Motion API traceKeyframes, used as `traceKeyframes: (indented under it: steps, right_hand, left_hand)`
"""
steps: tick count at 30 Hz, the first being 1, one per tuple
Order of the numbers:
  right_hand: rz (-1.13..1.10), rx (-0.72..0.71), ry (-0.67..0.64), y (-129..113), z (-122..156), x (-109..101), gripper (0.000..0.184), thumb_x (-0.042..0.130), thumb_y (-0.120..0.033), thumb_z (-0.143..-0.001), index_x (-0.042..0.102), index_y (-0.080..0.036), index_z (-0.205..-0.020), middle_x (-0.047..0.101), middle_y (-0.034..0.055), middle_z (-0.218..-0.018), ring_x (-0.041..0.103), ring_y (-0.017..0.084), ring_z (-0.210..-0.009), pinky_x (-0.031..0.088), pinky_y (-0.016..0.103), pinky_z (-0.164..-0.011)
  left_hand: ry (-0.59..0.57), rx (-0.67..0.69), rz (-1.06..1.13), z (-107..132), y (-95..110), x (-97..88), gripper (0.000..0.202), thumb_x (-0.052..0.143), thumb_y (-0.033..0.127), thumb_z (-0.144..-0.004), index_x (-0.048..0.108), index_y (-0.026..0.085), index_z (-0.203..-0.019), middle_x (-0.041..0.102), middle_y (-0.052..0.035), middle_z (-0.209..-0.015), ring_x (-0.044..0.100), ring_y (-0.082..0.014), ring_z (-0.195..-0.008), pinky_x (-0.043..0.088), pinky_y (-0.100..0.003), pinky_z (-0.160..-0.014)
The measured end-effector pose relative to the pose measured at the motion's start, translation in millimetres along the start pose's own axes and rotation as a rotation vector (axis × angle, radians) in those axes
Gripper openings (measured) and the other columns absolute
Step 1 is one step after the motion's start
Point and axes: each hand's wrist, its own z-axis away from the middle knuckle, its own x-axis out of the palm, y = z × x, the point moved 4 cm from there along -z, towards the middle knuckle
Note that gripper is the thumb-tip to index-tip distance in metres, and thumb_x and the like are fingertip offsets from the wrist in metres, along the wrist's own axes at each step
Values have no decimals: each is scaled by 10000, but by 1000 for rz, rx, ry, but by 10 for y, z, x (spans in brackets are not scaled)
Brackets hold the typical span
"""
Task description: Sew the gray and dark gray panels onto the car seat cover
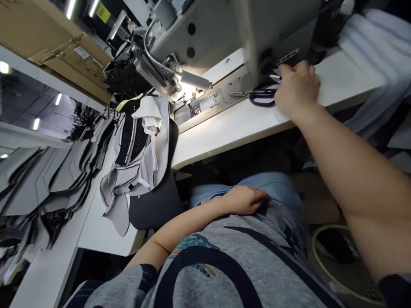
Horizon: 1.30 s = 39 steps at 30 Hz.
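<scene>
A: What lies nearest?

B: The grey shirt, then the left hand, resting palm down over the lap at the blue jeans. Its fingers are curled under; whether they enclose anything I cannot tell.

A: And the right hand?

B: Farther out, on the white tabletop, fingers bent, back of the hand upward. The dark-handled scissors lie just to its left, handles beside the thumb side, blades pointing away from it. Whether the hand grips them, or another item, cannot be told; the fingertips are hidden.

A: Other items around that hand?

B: Below it, near the floor, a yellow-rimmed basket. To its right, a pale striped cloth, blurred.

A: Beyond?

B: The sewing machine stands behind and to the left of the right hand, its needle area lit. Farther left of the hand, grey and black fabric pieces lie heaped in folds. Well apart from both hands, grey panels hang layered in a row, with a cardboard carton above them.
</scene>
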Motion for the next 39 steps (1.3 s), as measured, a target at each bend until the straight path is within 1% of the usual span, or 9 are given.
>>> traceKeyframes:
  steps: [6, 12, 18, 25, 29, 31, 34, 37, 39]
  right_hand:
    - [-13, -13, -53, 17, -65, 55, 383, 317, -171, -955, 556, 53, -1152, 548, 136, -1106, 432, 289, -1149, 314, 409, -830]
    - [-11, -191, -38, 54, -75, 14, 328, 386, -138, -902, 629, 4, -1070, 617, 83, -1025, 429, 264, -1112, 243, 452, -845]
    - [86, -397, -3, 272, -129, -140, 457, 284, -246, -904, 635, -17, -1086, 633, 71, -979, 455, 219, -1061, 248, 421, -767]
    - [150, -262, 66, 324, -94, -197, 346, 450, -260, -897, 639, -99, -1139, 604, 145, -1087, 451, 294, -1128, 256, 460, -823]
    - [44, -299, 171, 235, 13, -241, 305, 509, -165, -815, 687, -83, -1049, 619, 200, -1040, 487, 336, -1085, 294, 497, -878]
    - [-30, -338, 206, 77, 113, -240, 300, 467, -127, -794, 703, -80, -974, 636, 200, -959, 540, 322, -999, 362, 484, -857]
    - [-190, -482, 170, -416, 346, -170, 297, 420, -138, -828, 690, -157, -949, 646, 141, -900, 591, 266, -905, 460, 414, -807]
    - [-357, -701, 2, -1089, 612, -38, 243, 458, -189, -861, 669, -243, -970, 651, 63, -923, 621, 212, -856, 510, 344, -771]
    - [-483, -863, -164, -1515, 742, 73, 260, 486, -181, -877, 638, -272, -1067, 639, 50, -956, 615, 197, -869, 514, 329, -761]
  left_hand:
    - [-55, 30, -62, -136, 52, -45, 330, 405, 160, -897, 560, 179, -1188, 645, -46, -1115, 609, -172, -958, 449, -242, -762]
    - [-55, 59, -44, -170, 21, -46, 330, 407, 163, -893, 563, 195, -1182, 646, -42, -1105, 609, -165, -953, 454, -242, -765]
    - [16, 104, 14, -98, -25, -60, 334, 413, 154, -887, 570, 190, -1179, 651, -39, -1102, 612, -173, -972, 454, -245, -788]
    - [119, 148, 106, 181, -83, -97, 358, 429, 139, -868, 565, 200, -1193, 651, -50, -1097, 610, -177, -950, 460, -248, -750]
    - [106, 210, 282, 616, -157, -388, 337, 416, 208, -909, 552, 195, -1218, 650, -60, -1060, 608, -172, -906, 446, -245, -756]
    - [123, 199, 425, 871, -286, -664, 368, 384, 287, -940, 502, 196, -1276, 648, -44, -932, 597, -152, -819, 435, -238, -724]
    - [254, 82, 696, 1150, -628, -1107, 455, 335, 394, -956, 394, 186, -1356, 544, 9, -713, 517, -115, -639, 403, -225, -620]
    - [416, -25, 1098, 1245, -1059, -1397, 559, 280, 517, -942, 307, 176, -1383, 487, 24, -702, 452, -93, -517, 368, -224, -537]
    - [468, -60, 1370, 1231, -1332, -1478, 628, 248, 578, -923, 258, 158, -1390, 494, 14, -714, 519, -123, -541, 388, -244, -546]
